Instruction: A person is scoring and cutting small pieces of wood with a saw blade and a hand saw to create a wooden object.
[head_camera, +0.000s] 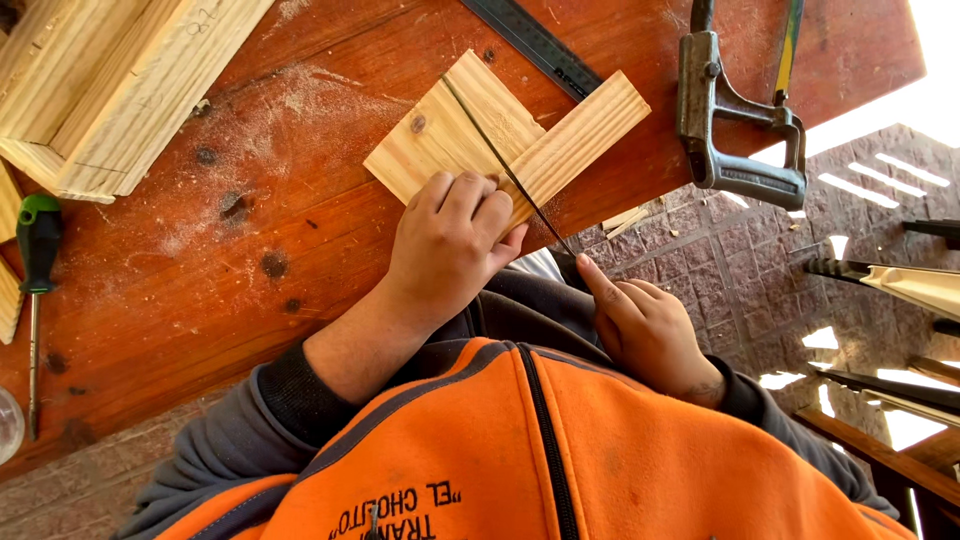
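I see the left hand (450, 245) pressed flat on the two joined wooden pieces (560, 140), pinning them at the counter (250, 270) edge. The right hand (645, 335) is closed on the near end of a thin dark blade (495, 150) lying in the seam. I judge a cut along that seam is underway. The next stroke calls for firm pinning and a straight blade.

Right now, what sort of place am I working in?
Probably an outdoor woodworking spot: a sawdust-strewn wooden workbench, a thin saw blade cutting a pine piece, and brick paving below.
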